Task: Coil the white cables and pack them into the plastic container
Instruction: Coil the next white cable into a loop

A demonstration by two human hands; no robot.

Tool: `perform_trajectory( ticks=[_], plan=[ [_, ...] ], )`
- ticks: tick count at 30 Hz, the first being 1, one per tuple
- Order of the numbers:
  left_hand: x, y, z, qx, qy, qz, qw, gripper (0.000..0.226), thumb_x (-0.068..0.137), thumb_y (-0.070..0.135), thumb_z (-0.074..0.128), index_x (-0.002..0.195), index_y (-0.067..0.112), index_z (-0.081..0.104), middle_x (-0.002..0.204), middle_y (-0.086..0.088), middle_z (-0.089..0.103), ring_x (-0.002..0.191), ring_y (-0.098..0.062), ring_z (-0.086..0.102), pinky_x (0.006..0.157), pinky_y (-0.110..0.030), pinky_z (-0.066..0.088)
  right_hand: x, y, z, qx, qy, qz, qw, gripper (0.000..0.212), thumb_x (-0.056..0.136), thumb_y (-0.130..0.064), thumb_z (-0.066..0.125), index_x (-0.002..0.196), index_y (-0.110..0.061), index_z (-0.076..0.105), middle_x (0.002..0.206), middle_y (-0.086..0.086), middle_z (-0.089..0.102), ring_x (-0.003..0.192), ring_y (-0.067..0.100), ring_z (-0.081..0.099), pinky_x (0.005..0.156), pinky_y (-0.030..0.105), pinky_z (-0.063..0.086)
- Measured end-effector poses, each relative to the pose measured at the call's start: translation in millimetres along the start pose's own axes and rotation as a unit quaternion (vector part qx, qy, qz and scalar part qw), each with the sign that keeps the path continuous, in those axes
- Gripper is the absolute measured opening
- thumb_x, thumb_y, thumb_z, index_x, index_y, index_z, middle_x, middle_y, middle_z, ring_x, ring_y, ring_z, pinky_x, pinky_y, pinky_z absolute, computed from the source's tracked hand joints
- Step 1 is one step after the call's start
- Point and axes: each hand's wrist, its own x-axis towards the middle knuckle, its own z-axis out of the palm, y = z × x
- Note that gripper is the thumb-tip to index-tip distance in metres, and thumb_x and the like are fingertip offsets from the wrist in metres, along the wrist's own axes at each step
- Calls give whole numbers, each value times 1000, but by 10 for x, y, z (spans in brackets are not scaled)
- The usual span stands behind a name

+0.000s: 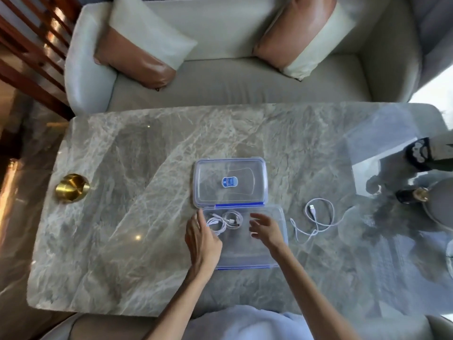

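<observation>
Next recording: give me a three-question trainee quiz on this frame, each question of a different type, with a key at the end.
1. True or false: the lid is shut on the container.
2. Where does the loose cable lie? A) in the container B) on the table, right of the container C) on the lid
3. Fill in: the coiled cables sit in the container's ____ part, by the left hand.

Key: 1 false; 2 B; 3 left.
</observation>
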Motion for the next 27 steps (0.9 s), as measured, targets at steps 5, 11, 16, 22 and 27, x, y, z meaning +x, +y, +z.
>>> perform_trajectory(
  ticks=[5,11,16,22,27],
  plan=[
    [107,1042,382,27,0,297,954,51,69,-10,49,115,6,63,112,-11,63,109,-35,55,93,-42,42,-99,-185,-1058,-178,282,-114,936,23,93,-10,56,105,-16,75,101,14,75,89,32,71,78,39,54],
    [262,2066,1187,126,-202,408,881,48,84,-7,46,125,14,62,126,-6,62,120,-29,49,100,-36,37,284,29,-1733,-357,192,20,914,36,91,-39,62,111,-10,67,117,20,63,106,38,64,85,40,50],
    [220,2244,1580,247,-252,447,822,31,95,5,45,121,12,59,133,-6,52,124,-28,46,97,-40,43,434,366,-1738,-391,184,-4,902,22,95,-27,53,112,-14,58,122,15,54,106,37,63,88,42,50],
    [138,2346,1692,248,-339,394,817,22,97,16,50,110,7,65,118,-17,60,116,-32,55,92,-41,46,302,504,-1976,-343,142,-122,920,23,91,-10,54,113,-7,62,117,16,56,107,36,59,89,40,45],
    [-41,2521,1234,11,-466,308,830,23,99,23,53,116,14,66,92,2,69,81,-2,62,75,-25,49,-125,165,-2291,-310,157,-283,894,14,90,1,58,103,0,64,103,17,59,88,36,63,74,32,44]
  ],
)
